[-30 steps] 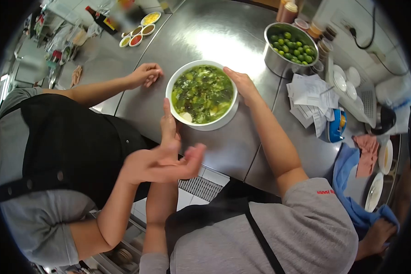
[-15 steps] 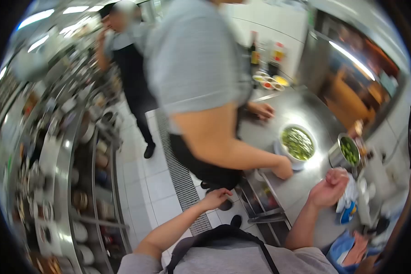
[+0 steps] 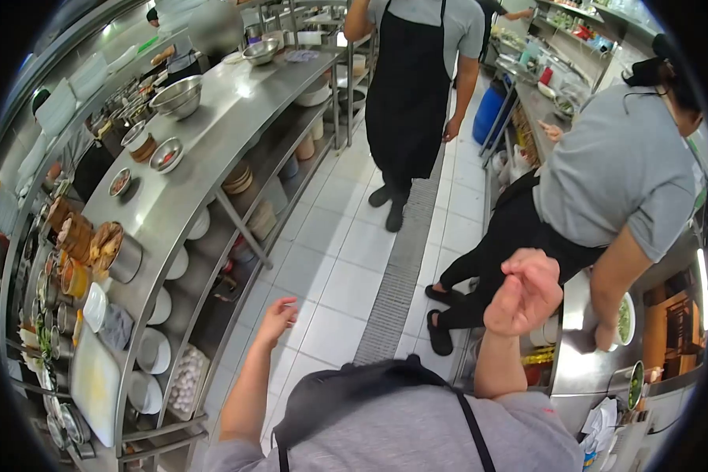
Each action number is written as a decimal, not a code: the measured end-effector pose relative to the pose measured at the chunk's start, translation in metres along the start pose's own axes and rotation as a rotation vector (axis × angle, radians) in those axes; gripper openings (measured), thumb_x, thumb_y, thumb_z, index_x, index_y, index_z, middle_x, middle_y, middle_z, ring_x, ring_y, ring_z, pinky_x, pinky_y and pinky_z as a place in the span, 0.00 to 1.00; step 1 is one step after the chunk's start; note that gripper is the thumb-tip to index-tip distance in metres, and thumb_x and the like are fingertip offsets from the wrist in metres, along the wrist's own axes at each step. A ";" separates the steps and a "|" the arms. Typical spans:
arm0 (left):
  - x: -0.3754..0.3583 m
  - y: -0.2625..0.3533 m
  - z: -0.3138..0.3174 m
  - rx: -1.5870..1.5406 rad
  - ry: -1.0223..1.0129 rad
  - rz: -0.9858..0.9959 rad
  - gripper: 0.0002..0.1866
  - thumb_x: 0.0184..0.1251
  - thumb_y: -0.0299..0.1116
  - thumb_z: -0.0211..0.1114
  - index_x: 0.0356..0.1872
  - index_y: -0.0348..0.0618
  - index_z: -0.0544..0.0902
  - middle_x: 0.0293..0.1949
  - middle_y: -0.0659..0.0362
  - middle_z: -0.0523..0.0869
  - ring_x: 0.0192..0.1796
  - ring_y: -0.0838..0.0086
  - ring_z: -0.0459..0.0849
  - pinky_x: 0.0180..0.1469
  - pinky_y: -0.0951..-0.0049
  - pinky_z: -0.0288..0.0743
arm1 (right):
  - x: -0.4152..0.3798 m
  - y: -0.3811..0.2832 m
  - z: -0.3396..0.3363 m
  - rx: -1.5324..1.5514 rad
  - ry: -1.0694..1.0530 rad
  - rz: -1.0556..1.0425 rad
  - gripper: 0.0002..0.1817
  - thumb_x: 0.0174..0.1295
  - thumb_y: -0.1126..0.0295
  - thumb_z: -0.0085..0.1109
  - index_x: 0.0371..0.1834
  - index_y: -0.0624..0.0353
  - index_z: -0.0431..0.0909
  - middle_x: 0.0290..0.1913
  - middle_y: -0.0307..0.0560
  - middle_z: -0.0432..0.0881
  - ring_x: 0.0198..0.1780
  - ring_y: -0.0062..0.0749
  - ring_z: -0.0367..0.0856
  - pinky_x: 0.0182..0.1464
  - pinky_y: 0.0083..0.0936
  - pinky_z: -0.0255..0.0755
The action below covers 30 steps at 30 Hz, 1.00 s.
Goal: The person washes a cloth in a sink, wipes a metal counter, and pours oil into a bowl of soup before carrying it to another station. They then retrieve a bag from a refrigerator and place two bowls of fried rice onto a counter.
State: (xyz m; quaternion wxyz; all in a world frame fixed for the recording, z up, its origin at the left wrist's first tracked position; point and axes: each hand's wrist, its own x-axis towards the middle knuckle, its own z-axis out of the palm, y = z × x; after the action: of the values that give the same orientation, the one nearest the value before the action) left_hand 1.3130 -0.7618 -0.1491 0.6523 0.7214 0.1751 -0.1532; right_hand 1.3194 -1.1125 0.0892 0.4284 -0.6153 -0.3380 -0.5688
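My left hand [image 3: 275, 318] hangs over the tiled floor with its fingers loosely bent and apart, holding nothing. Raised in front of my chest, my right hand [image 3: 525, 293] is closed, fingers curled in against the thumb. Whether anything small is inside it, I cannot make out. Nearest to that hand is a co-worker in a grey shirt [image 3: 606, 169], who leans over the right counter [image 3: 573, 366]. That person's hand is beside a white bowl of green food [image 3: 626, 318]. A metal pot [image 3: 634, 385] stands closer to me on this counter.
A long steel counter [image 3: 153, 212] runs along the left, with metal bowls, a cutting board [image 3: 96, 381] and shelves of plates below. Another person in a black apron [image 3: 405, 94] stands in the aisle. A drain grate [image 3: 397, 299] crosses the white floor tiles.
My view has swung left, bringing the left counter and aisle into sight. The bowl and leaning co-worker now appear further right. My right hand stays closed and raised; my left stays low.
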 end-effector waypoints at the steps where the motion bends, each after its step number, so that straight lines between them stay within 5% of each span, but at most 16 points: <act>1: -0.004 -0.021 -0.017 0.009 0.005 -0.022 0.18 0.54 0.34 0.59 0.47 0.44 0.73 0.30 0.62 0.77 0.29 0.80 0.74 0.30 0.80 0.68 | -0.002 -0.001 0.008 -0.005 -0.029 0.002 0.14 0.49 0.80 0.51 0.41 0.64 0.65 0.32 0.51 0.69 0.25 0.30 0.66 0.24 0.22 0.61; 4: -0.018 -0.098 -0.064 0.007 0.266 -0.215 0.15 0.55 0.35 0.57 0.45 0.45 0.72 0.30 0.62 0.77 0.25 0.80 0.74 0.25 0.81 0.67 | -0.007 -0.003 0.030 0.034 0.035 0.048 0.09 0.47 0.81 0.52 0.33 0.65 0.70 0.27 0.49 0.71 0.22 0.29 0.65 0.22 0.21 0.59; 7: -0.054 -0.211 -0.106 0.046 0.325 -0.337 0.12 0.54 0.33 0.55 0.39 0.39 0.74 0.22 0.60 0.77 0.19 0.76 0.74 0.17 0.78 0.66 | -0.020 0.009 0.035 -0.013 -0.163 0.203 0.05 0.47 0.81 0.54 0.17 0.66 0.70 0.17 0.46 0.69 0.17 0.29 0.65 0.18 0.20 0.57; 9: -0.091 -0.279 -0.124 0.200 0.371 -0.570 0.10 0.53 0.32 0.57 0.36 0.39 0.76 0.21 0.56 0.78 0.19 0.72 0.76 0.17 0.71 0.68 | -0.044 0.026 0.037 -0.088 -0.332 0.494 0.06 0.53 0.80 0.50 0.20 0.67 0.71 0.18 0.50 0.71 0.18 0.34 0.68 0.20 0.22 0.61; 12: -0.151 -0.374 -0.142 -0.022 0.429 -0.918 0.10 0.51 0.34 0.61 0.33 0.40 0.77 0.24 0.52 0.78 0.20 0.64 0.78 0.19 0.64 0.70 | -0.094 0.059 0.048 -0.152 -0.360 0.710 0.04 0.56 0.79 0.47 0.29 0.67 0.72 0.24 0.53 0.73 0.22 0.40 0.71 0.26 0.26 0.65; 14: -0.159 -0.362 -0.130 0.020 0.529 -1.018 0.09 0.53 0.33 0.60 0.34 0.39 0.77 0.26 0.52 0.77 0.24 0.62 0.79 0.22 0.65 0.71 | -0.138 0.078 0.052 -0.235 -0.400 0.831 0.09 0.56 0.75 0.48 0.38 0.66 0.73 0.28 0.54 0.75 0.28 0.42 0.73 0.32 0.27 0.67; 15: -0.164 -0.352 -0.134 0.056 0.336 -0.760 0.10 0.53 0.34 0.59 0.35 0.40 0.77 0.27 0.53 0.77 0.24 0.63 0.79 0.22 0.64 0.71 | -0.163 0.087 0.051 -0.263 -0.436 0.858 0.12 0.56 0.72 0.51 0.43 0.64 0.72 0.29 0.53 0.75 0.31 0.41 0.73 0.36 0.26 0.68; 17: -0.157 -0.333 -0.135 0.089 0.165 -0.486 0.11 0.54 0.35 0.58 0.36 0.40 0.77 0.28 0.54 0.77 0.24 0.63 0.79 0.23 0.64 0.71 | -0.209 0.105 0.041 -0.359 -0.862 0.943 0.13 0.53 0.69 0.53 0.41 0.62 0.75 0.38 0.56 0.76 0.40 0.45 0.74 0.42 0.29 0.68; 21: -0.084 -0.276 -0.094 -0.068 0.483 -0.507 0.13 0.54 0.34 0.57 0.41 0.42 0.75 0.28 0.56 0.78 0.24 0.65 0.80 0.22 0.66 0.72 | -0.250 0.149 0.056 -0.199 -1.409 1.088 0.16 0.51 0.58 0.55 0.33 0.60 0.79 0.33 0.58 0.78 0.40 0.45 0.77 0.45 0.33 0.69; 23: -0.046 -0.243 -0.074 -0.088 0.517 -0.478 0.14 0.54 0.34 0.57 0.42 0.42 0.74 0.28 0.56 0.78 0.24 0.66 0.80 0.22 0.67 0.72 | -0.290 0.185 0.071 -0.248 -1.642 0.878 0.22 0.52 0.50 0.50 0.33 0.59 0.80 0.30 0.58 0.78 0.37 0.47 0.78 0.45 0.35 0.70; 27: 0.001 -0.213 -0.036 -0.092 0.491 -0.385 0.16 0.51 0.33 0.59 0.42 0.41 0.73 0.27 0.57 0.79 0.23 0.70 0.80 0.21 0.74 0.71 | -0.313 0.222 0.085 -0.271 -1.594 1.041 0.20 0.55 0.55 0.44 0.30 0.61 0.79 0.35 0.57 0.79 0.39 0.51 0.77 0.44 0.38 0.70; 29: 0.013 -0.197 -0.017 -0.042 0.475 -0.441 0.17 0.50 0.31 0.60 0.43 0.40 0.73 0.27 0.57 0.79 0.22 0.71 0.79 0.20 0.73 0.71 | -0.401 0.272 0.064 -0.240 -1.818 0.653 0.19 0.51 0.57 0.50 0.38 0.59 0.78 0.30 0.58 0.79 0.34 0.49 0.79 0.38 0.39 0.73; 30: 0.021 -0.196 -0.012 -0.082 0.442 -0.446 0.17 0.50 0.31 0.60 0.43 0.40 0.72 0.27 0.57 0.79 0.21 0.71 0.79 0.19 0.73 0.70 | -0.413 0.280 0.046 -0.256 -1.959 0.623 0.18 0.51 0.59 0.50 0.39 0.59 0.78 0.29 0.57 0.79 0.32 0.47 0.79 0.35 0.37 0.74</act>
State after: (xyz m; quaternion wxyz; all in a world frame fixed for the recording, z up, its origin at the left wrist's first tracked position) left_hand 1.2427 -0.7315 -0.3315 0.5772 0.6541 0.4726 -0.1250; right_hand 1.5400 -1.1542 -0.3593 0.0253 -0.9096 -0.3011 0.2853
